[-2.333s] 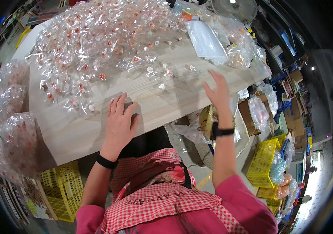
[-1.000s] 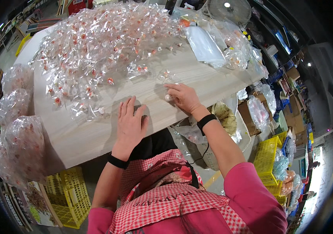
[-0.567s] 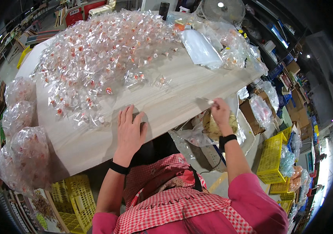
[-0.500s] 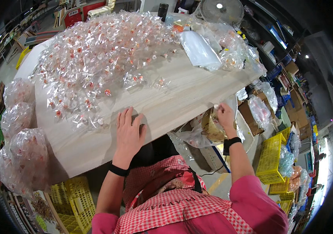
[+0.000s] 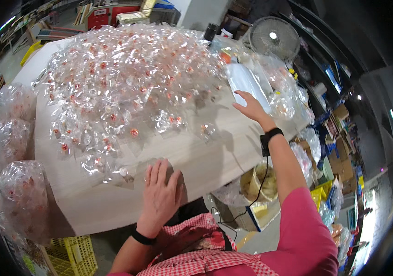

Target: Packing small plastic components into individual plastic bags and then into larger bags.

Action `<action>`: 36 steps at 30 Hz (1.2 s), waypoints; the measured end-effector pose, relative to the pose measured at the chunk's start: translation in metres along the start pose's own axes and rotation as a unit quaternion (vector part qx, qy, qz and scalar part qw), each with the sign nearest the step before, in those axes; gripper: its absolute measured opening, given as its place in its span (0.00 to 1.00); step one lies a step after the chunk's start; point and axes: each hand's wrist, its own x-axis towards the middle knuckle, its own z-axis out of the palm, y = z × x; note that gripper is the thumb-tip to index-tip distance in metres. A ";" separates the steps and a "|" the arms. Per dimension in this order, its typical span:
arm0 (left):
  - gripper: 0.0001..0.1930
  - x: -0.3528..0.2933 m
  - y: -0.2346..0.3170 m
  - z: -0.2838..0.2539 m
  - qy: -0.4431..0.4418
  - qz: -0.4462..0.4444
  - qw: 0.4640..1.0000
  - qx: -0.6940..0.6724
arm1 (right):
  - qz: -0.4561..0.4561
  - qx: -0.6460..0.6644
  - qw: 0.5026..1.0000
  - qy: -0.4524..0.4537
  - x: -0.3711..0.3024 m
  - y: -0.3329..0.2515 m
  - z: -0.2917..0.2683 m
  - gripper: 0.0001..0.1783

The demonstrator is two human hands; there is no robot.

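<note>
My left hand (image 5: 160,192) lies on the pale wooden tabletop (image 5: 196,177) near its front edge, fingers stretched out and holding nothing. Out to the right, my right hand (image 5: 253,109) reaches over the table, its thumb and fingers apart. Its fingertips are at the stack of flat clear plastic bags (image 5: 247,82); whether they touch it I cannot tell. A wide heap of small clear packets with red-and-white pieces (image 5: 127,69) covers the far left of the table. A few packets (image 5: 169,120) lie loose between the heap and my hands.
Big stuffed clear bags (image 5: 21,188) line the table's left side. A fan (image 5: 274,37) and a dark bottle (image 5: 210,32) stand at the back. Below the right edge is an open bag (image 5: 254,184); a cable hangs from my right wristband (image 5: 270,138). A yellow crate (image 5: 74,255) sits lower left.
My right hand has risen from beside the open bag below the table edge to the stack of clear bags, and its fingers have spread. My left hand stays flat on the table. The view has shifted.
</note>
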 end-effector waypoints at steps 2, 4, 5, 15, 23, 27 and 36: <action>0.19 0.000 0.000 0.000 -0.025 -0.009 0.999 -0.020 | 0.051 -0.007 0.998 -0.044 0.047 0.002 0.025 0.45; 0.19 -0.001 -0.002 0.003 -0.035 -0.016 0.999 -0.024 | 0.082 0.035 0.993 -0.074 0.082 -0.004 0.045 0.48; 0.20 -0.003 -0.002 0.003 -0.040 -0.021 0.999 -0.024 | 0.132 0.106 0.982 -0.084 0.095 -0.011 0.055 0.50; 0.20 -0.002 -0.001 0.003 -0.056 -0.034 0.997 -0.030 | -0.039 0.016 0.991 -0.124 0.095 -0.086 0.123 0.40; 0.19 0.002 -0.002 0.008 0.002 0.013 1.000 -0.014 | 0.127 -0.084 0.977 -0.151 -0.015 -0.083 0.085 0.40; 0.18 0.000 -0.005 0.015 0.023 0.031 0.999 0.004 | 0.126 0.081 0.979 -0.138 -0.054 -0.055 0.049 0.40; 0.18 -0.005 -0.005 0.013 0.008 0.046 0.998 0.029 | 0.056 0.180 0.969 -0.156 -0.085 -0.031 0.033 0.49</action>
